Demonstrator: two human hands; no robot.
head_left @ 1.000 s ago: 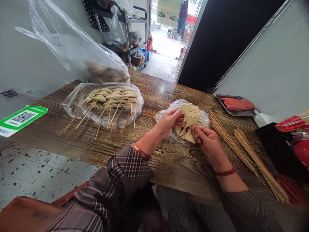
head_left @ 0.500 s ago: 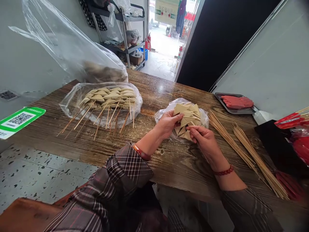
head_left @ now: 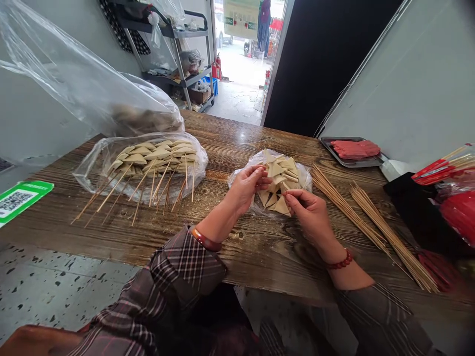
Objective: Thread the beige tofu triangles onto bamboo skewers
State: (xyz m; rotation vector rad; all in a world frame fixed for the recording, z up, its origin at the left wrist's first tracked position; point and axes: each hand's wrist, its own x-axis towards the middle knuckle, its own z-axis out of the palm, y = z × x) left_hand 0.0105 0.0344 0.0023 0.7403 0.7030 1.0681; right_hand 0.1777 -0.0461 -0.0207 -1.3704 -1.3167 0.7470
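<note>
Beige triangular pieces (head_left: 282,170) lie heaped on a plastic bag (head_left: 305,179) in front of me. My left hand (head_left: 245,187) is at the heap's left side, fingers apart and bent, with nothing visible in them. My right hand (head_left: 307,210) pinches a thin wooden skewer at the heap's front right; the skewer's tip is hard to make out among the pieces. On the left, skewered beige pieces (head_left: 159,153) lie in rows on another plastic bag (head_left: 202,160), their sticks pointing toward me.
Two bundles of skewers (head_left: 343,207) lie right of my right hand. Behind them is a black tray (head_left: 361,162) with pink-red meat (head_left: 355,149). A black box (head_left: 411,207) and red packets (head_left: 460,212) stand far right. A green-edged QR card (head_left: 22,200) is at the left.
My left hand has let go of the beige pieces and opened, shifting slightly left of them. My right hand still pinches the skewer. The whole view has shifted a little.
</note>
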